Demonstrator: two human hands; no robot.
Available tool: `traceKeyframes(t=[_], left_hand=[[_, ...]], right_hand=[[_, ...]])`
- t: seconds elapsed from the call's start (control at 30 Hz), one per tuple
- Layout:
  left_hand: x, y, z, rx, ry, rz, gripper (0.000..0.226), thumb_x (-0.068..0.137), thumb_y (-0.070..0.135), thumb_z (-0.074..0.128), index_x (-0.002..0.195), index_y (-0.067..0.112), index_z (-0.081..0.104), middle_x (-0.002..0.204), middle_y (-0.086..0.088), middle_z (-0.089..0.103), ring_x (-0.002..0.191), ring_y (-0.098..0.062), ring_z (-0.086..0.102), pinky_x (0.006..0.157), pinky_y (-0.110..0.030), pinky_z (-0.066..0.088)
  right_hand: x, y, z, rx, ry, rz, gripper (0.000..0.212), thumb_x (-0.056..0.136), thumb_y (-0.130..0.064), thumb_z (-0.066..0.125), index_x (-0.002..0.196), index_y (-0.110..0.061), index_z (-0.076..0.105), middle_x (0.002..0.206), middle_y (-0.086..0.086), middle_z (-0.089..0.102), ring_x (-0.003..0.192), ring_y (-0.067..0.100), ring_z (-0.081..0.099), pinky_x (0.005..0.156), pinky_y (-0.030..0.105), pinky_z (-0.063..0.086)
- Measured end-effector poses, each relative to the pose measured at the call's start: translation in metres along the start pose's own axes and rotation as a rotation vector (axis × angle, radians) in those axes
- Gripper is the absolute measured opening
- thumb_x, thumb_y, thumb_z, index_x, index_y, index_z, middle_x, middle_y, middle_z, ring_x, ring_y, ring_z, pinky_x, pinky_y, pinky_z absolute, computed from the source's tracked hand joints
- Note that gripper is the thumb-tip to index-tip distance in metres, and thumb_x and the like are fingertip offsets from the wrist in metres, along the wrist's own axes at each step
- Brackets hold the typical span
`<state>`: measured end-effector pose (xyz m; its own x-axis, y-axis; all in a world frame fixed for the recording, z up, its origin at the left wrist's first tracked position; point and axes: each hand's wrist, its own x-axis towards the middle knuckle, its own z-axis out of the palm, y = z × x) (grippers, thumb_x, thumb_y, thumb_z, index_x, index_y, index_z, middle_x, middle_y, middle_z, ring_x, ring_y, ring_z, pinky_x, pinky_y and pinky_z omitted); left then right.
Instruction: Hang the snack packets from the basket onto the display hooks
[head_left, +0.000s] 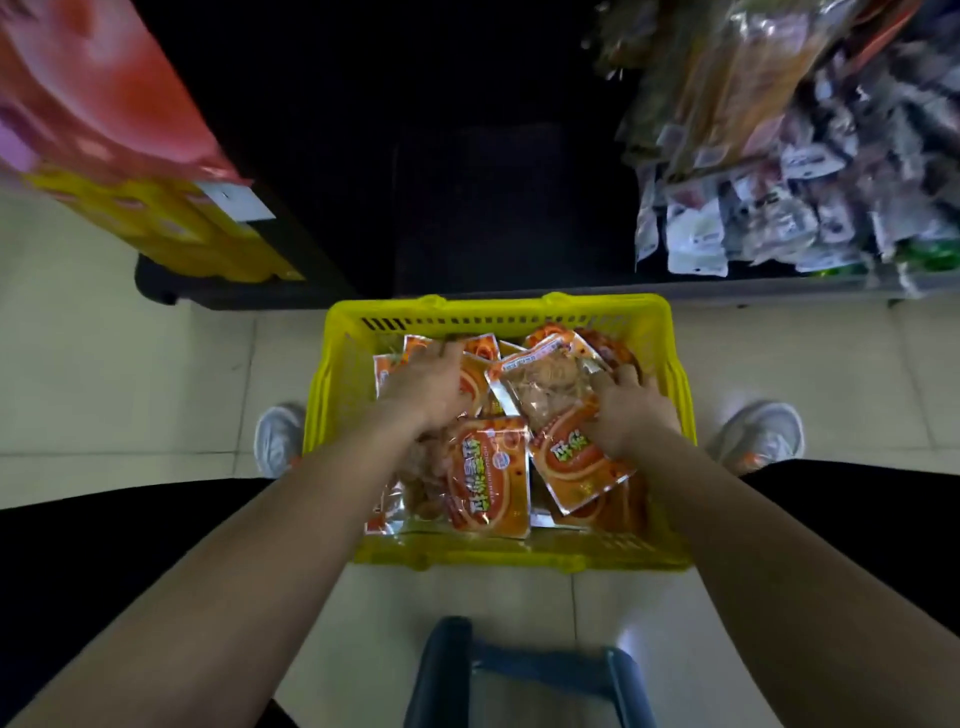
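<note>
hands both in our one yellow basket (498, 312): left hand (426, 387) lies flat on orange packets (488, 475) near its far-left corner, right hand (631, 410) grips one packet (550, 387) at its right edge.

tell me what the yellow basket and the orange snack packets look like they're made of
Yellow basket: looks like moulded plastic, matte, with slotted, perforated walls and a thick rim.
Orange snack packets: seemingly thin glossy plastic film with silvery sealed edges; glare and crinkles show, and one has a clear window.
</note>
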<state>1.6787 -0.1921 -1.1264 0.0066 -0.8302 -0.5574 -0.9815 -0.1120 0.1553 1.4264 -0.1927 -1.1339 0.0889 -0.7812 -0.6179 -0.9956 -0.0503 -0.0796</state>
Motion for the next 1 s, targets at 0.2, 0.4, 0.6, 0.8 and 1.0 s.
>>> traceKeyframes(t=[0.2,0.4,0.6,0.8,1.0], left_hand=[[0.047,-0.029,0.013,0.093,-0.008,0.007,0.090,0.082,0.049,0.074,0.154,0.023,0.026,0.161,-0.007,0.032,0.148,-0.031,0.028,0.117,-0.049,0.028],[0.051,-0.035,0.026,0.132,0.062,0.023,0.079,0.082,0.043,0.074,0.150,0.032,0.035,0.143,-0.003,0.041,0.136,-0.029,0.031,0.108,-0.047,0.041],[0.036,-0.040,0.014,0.144,0.186,0.025,0.044,0.091,0.039,0.066,0.134,0.029,0.059,0.130,-0.001,0.046,0.124,-0.024,0.038,0.100,-0.042,0.045],[0.010,-0.043,-0.027,0.273,0.186,0.020,0.031,0.095,0.044,0.061,0.123,0.032,0.064,0.128,-0.002,0.065,0.126,-0.026,0.052,0.112,-0.044,0.031],[-0.043,-0.051,-0.081,0.244,0.213,0.047,0.021,0.093,0.045,0.063,0.112,0.038,0.066,0.113,0.000,0.070,0.116,-0.024,0.059,0.110,-0.042,0.031]], right_hand=[[0.014,-0.005,0.015,0.080,0.077,0.085,0.098,0.084,-0.053,0.068,0.153,-0.017,0.010,0.144,0.016,0.038,0.122,0.042,0.053,0.088,0.050,0.051],[0.011,0.000,0.007,0.164,0.112,0.114,0.095,0.075,-0.053,0.078,0.144,-0.016,0.025,0.131,0.017,0.053,0.112,0.040,0.060,0.079,0.045,0.051],[0.008,0.008,-0.011,0.413,0.055,0.008,0.072,0.077,-0.017,0.078,0.139,-0.022,0.041,0.127,0.016,0.060,0.112,0.038,0.059,0.083,0.037,0.047],[-0.003,-0.002,-0.050,0.331,0.046,-0.163,0.051,0.072,-0.011,0.079,0.120,-0.025,0.066,0.115,0.005,0.067,0.108,0.027,0.062,0.079,0.023,0.042],[-0.042,-0.019,-0.106,0.305,0.223,-0.318,0.025,0.078,-0.013,0.076,0.075,-0.035,0.064,0.080,-0.011,0.066,0.085,0.012,0.066,0.073,0.023,0.048]])
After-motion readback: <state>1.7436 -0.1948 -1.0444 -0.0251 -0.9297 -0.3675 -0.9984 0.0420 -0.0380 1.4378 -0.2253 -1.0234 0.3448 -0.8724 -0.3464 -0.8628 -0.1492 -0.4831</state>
